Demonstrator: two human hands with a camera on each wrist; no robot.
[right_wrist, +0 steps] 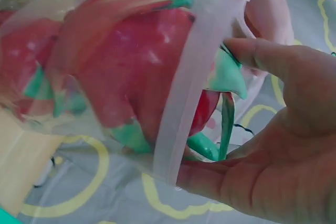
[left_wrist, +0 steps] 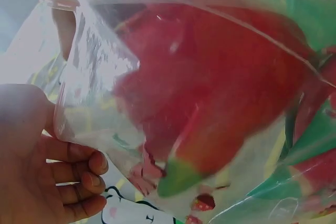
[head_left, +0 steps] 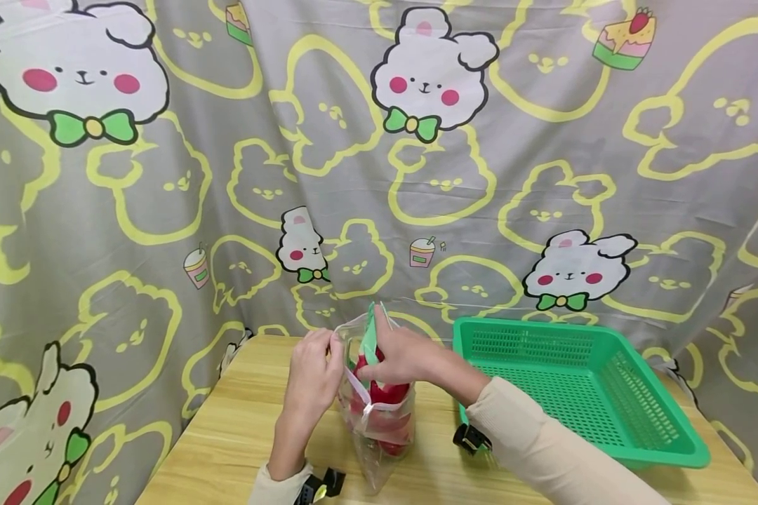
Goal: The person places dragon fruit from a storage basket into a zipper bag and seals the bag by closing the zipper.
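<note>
A clear plastic zip bag point(head_left: 374, 468) stands on the table with red dragon fruits inside, their scales tipped green. My left hand point(head_left: 312, 372) pinches the bag's left rim between thumb and index finger; its other fingers curl loosely beside the plastic in the left wrist view. At the bag's mouth, my right hand point(head_left: 407, 354) holds the top dragon fruit point(right_wrist: 206, 111) by its leafy end, thumb on one side and fingers on the other. That fruit's green leaves poke out past the whitish zip strip point(right_wrist: 181, 95). Lower down, another dragon fruit point(right_wrist: 29, 59) shows through the plastic.
A green perforated plastic basket point(head_left: 663, 449) stands to the right of the bag on the wooden table point(head_left: 227, 421). Behind and to the left hangs a grey curtain point(head_left: 366, 189) printed with cartoon animals. Black wrist cameras sit on both cuffs.
</note>
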